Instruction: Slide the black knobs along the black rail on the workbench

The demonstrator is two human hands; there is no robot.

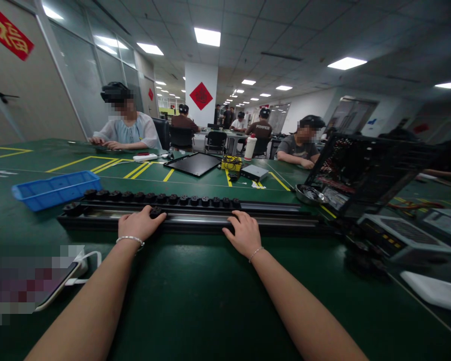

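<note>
Fingers (236, 218) on long, glossy black rail (195, 219)

Left of the rail (195, 220), the phone (33, 283) is blurred to blocks and cut by the picture's edge. On the rail, the left hand (137, 225) hides its fingertips around a knob (157, 211). The right hand (244, 233) curls its fingertips out of sight. Right of the rail, a white box (436, 291) runs off the edge.
</note>
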